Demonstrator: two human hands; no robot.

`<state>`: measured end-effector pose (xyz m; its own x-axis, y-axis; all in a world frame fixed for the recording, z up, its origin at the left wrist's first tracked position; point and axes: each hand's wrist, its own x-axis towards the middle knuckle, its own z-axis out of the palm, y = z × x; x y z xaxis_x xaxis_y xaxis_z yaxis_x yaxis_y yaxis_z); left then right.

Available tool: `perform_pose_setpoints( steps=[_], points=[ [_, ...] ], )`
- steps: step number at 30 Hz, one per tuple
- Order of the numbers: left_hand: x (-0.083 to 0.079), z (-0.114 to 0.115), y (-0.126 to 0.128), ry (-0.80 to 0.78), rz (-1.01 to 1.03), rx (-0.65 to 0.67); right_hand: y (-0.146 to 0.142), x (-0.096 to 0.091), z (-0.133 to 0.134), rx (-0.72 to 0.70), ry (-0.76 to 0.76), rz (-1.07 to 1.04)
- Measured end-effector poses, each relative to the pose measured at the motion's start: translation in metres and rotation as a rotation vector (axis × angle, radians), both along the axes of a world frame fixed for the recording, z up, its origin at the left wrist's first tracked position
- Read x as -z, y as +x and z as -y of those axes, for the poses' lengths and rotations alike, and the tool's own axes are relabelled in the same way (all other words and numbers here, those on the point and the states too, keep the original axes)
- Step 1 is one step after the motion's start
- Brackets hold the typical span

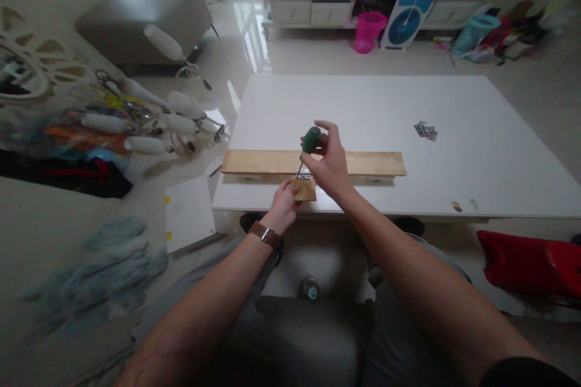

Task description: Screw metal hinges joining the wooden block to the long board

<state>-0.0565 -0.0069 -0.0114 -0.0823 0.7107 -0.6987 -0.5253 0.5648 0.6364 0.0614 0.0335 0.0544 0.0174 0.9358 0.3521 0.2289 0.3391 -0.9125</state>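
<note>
My right hand [330, 160] is closed around the green handle of a screwdriver [311, 141]. Its shaft slants down to a small metal hinge [302, 175], where the tip appears to meet the metal. The hinge lies between a long wooden board [258, 162] and a small wooden block [305, 191]. My left hand [285, 202] grips that block at its left side, near the table's front edge. Part of the hinge and the board's middle are hidden behind my right hand and the screwdriver.
The white table [363, 112] carries a pile of metal hinges [425, 130] at the right and small bits [456, 206] near its front edge. On the left stand a lamp-like fixture [179, 124] and a white panel [189, 214]. A red object [529, 266] is at the right.
</note>
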Motion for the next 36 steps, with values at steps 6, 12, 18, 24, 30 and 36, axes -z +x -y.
perform_pose_setpoints(
  steps=[6,12,18,24,30,36],
  points=[
    [-0.002,0.002,0.0,0.006,-0.015,-0.001,0.001,0.001,-0.002,0.06,-0.009,0.0],
    [0.002,0.003,0.0,0.019,-0.001,0.003,-0.002,-0.002,0.002,-0.011,-0.011,-0.02],
    [0.006,0.003,-0.001,0.02,-0.018,0.006,-0.001,-0.002,0.0,0.042,-0.007,0.011],
    [0.005,0.002,-0.001,0.026,-0.002,0.003,-0.002,-0.004,0.003,0.009,-0.009,-0.006],
    [0.005,0.002,-0.001,0.022,-0.003,-0.002,0.0,-0.004,0.001,0.085,-0.007,0.038],
    [0.01,0.002,-0.003,0.023,-0.009,0.021,-0.002,-0.001,0.001,0.012,0.015,-0.008]
  ],
)
